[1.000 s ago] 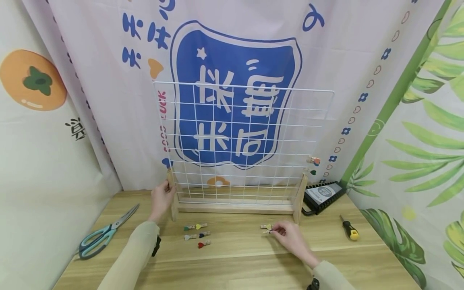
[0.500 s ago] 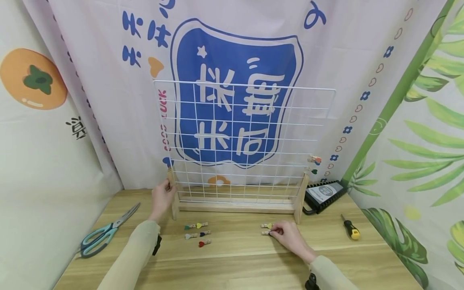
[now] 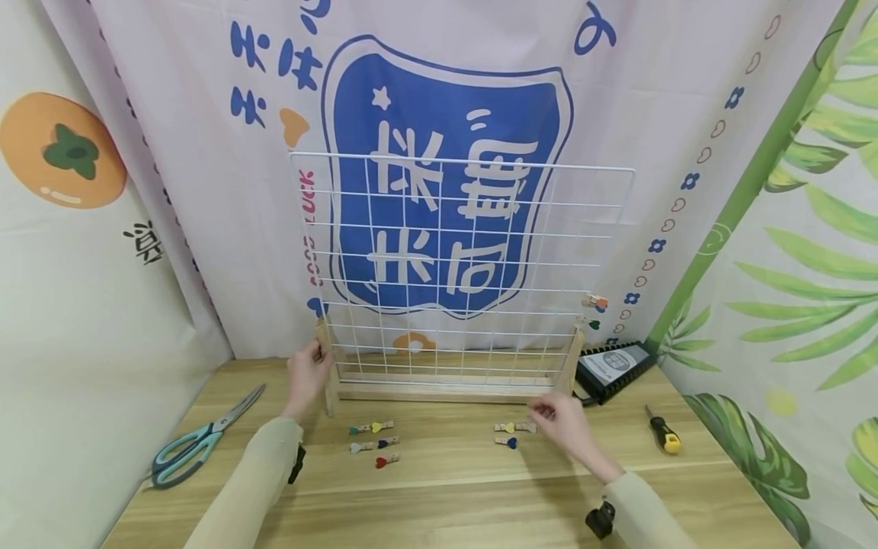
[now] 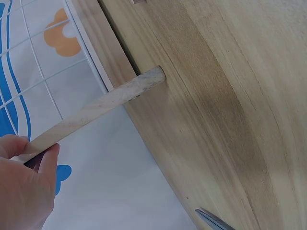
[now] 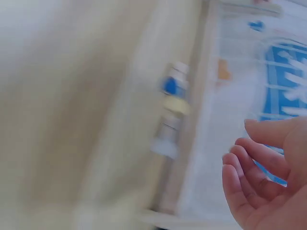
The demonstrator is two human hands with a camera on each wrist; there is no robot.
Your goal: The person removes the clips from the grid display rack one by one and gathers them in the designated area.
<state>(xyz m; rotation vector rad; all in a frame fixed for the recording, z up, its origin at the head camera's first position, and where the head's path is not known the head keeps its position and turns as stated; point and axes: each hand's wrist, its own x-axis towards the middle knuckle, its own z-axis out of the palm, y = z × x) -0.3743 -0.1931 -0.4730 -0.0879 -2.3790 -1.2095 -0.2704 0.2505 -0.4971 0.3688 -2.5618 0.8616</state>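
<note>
My left hand (image 3: 307, 379) grips the left wooden upright (image 4: 96, 108) of a stand that bears a white wire grid (image 3: 453, 162). In the left wrist view, thumb and fingers pinch that upright near its top. My right hand (image 3: 565, 423) hovers just right of a small group of clothespins, its fingers loosely curled around nothing (image 5: 268, 172). That group holds a yellow-heart clothespin (image 3: 509, 428), a pale-heart clothespin (image 3: 527, 428) and a blue-heart clothespin (image 3: 511, 442). Toward the left lie several more, among them a red-heart clothespin (image 3: 382, 461). The right wrist view is blurred.
Clipped at the grid's right edge are an orange clothespin (image 3: 598, 303) and a green one below. Scissors (image 3: 192, 454) lie at the left. A black tool holder (image 3: 613, 370) and a yellow-black screwdriver (image 3: 664, 436) are at the right. A printed curtain hangs behind.
My right hand has let go of the blue-heart clothespin, which now lies below the yellow one, and has moved up and right. The left hand keeps its grip on the upright.
</note>
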